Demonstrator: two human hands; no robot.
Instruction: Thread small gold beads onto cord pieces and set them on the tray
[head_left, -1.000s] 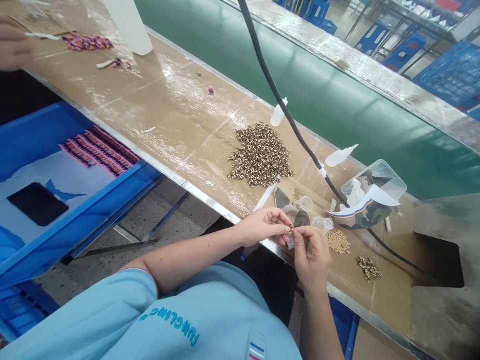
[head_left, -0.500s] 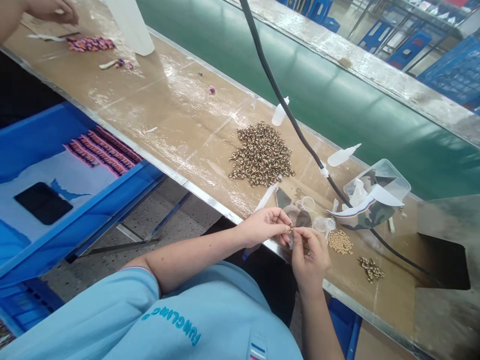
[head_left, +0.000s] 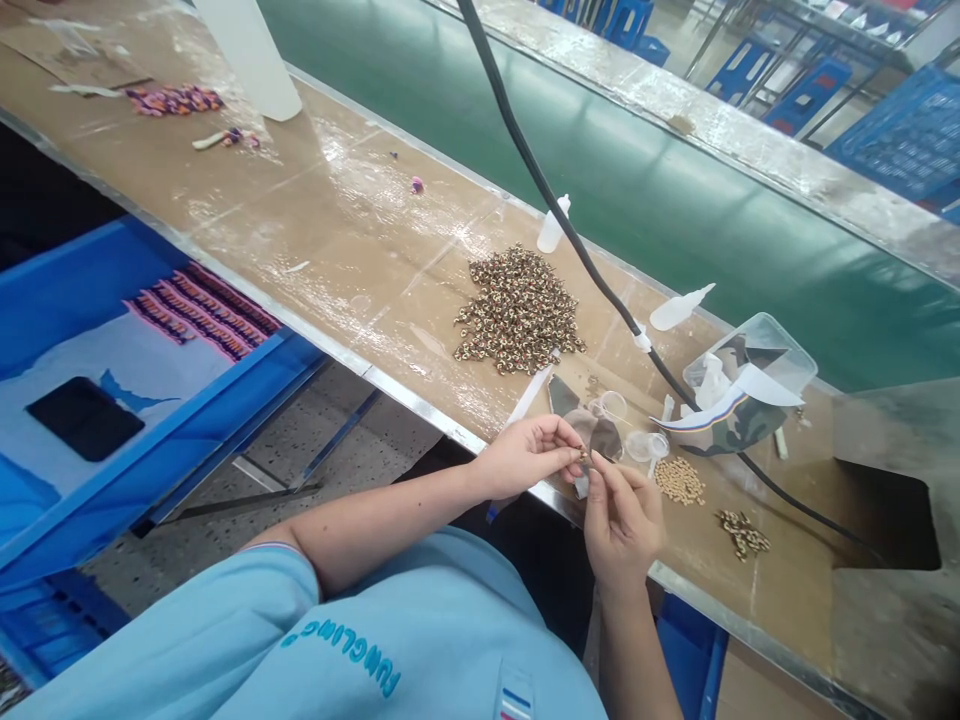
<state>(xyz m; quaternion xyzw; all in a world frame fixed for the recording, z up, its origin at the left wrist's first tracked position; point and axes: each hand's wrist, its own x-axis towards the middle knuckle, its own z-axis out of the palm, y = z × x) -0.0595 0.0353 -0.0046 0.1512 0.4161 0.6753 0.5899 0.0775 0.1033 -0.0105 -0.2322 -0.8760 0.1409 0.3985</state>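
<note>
My left hand is closed at the table's front edge, thumb and forefinger pinching a tiny brown-and-gold piece. Close beside it, my right hand has its thumb and fingertips drawn together; whether anything sits between them is too small to make out. Beyond my hands lie dark fabric scraps and small clear round cups. A little heap of tan beads is to the right of them, with a small cluster of brown-and-gold pieces nearer the edge. Farther off spreads a large pile of similar pieces.
Two white squeeze bottles are near the green belt. A black cable crosses above the table. A clear plastic box holds scraps. At left, a blue tray contains a phone and lettered strips.
My right fingertips have shifted slightly away from the left ones. Another person's hand at the top left has gone out of view. The whole view has shifted a little.
</note>
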